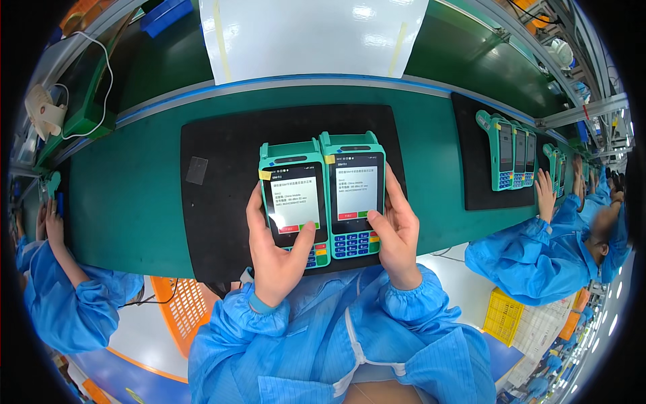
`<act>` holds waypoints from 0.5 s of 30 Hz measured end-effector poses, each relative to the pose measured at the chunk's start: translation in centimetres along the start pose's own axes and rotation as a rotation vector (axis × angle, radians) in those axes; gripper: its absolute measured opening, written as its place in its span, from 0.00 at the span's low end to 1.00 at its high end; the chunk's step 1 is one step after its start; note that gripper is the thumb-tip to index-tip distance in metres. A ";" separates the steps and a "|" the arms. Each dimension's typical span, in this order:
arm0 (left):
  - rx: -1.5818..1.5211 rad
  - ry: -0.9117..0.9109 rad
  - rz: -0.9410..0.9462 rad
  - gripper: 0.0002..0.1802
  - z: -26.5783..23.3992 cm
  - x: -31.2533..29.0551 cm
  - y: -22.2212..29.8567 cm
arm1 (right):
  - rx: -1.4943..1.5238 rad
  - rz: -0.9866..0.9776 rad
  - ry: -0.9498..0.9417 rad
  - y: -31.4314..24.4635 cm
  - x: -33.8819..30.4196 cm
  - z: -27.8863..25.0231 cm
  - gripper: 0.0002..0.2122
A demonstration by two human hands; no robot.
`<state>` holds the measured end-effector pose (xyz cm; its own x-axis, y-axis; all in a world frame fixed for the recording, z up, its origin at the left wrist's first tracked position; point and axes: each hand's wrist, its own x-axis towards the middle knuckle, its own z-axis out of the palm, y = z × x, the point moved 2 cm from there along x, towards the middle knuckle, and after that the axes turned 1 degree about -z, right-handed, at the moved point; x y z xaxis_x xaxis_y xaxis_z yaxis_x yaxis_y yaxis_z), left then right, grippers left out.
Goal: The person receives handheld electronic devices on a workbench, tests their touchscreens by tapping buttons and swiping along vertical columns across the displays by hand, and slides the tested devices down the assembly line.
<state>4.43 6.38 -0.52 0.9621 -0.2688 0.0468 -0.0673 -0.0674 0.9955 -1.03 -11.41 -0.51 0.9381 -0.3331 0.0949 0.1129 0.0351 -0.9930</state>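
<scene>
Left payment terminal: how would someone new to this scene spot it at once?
On the green bench, find the black mat directly before the person. Over it, the left terminal is side by side with the right terminal, its outer edge in the left hand. That hand hides much of its keypad, while its neighbour's keypad shows almost whole.

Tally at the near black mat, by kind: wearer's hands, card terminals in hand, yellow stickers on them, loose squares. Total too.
Hands: 2 (left hand, right hand)
Card terminals: 2 (left terminal, right terminal)
Yellow stickers: 2
Loose square: 1
Total: 7
</scene>
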 end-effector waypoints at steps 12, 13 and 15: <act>0.113 0.022 0.060 0.43 -0.7 0.0 -0.4 | -0.138 -0.084 0.007 -0.8 0.3 -1.5 0.30; 0.248 0.121 0.166 0.40 -0.9 0.1 0.3 | -0.238 -0.108 0.032 -1.0 0.5 -1.9 0.30; 0.590 0.208 0.266 0.34 -0.8 0.1 2.7 | -0.570 -0.253 0.032 -2.6 0.9 -1.6 0.20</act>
<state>4.59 6.93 2.27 0.9199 -0.1620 0.3572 -0.3844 -0.5532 0.7390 -0.97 -13.35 2.08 0.8940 -0.2934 0.3386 0.1294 -0.5544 -0.8221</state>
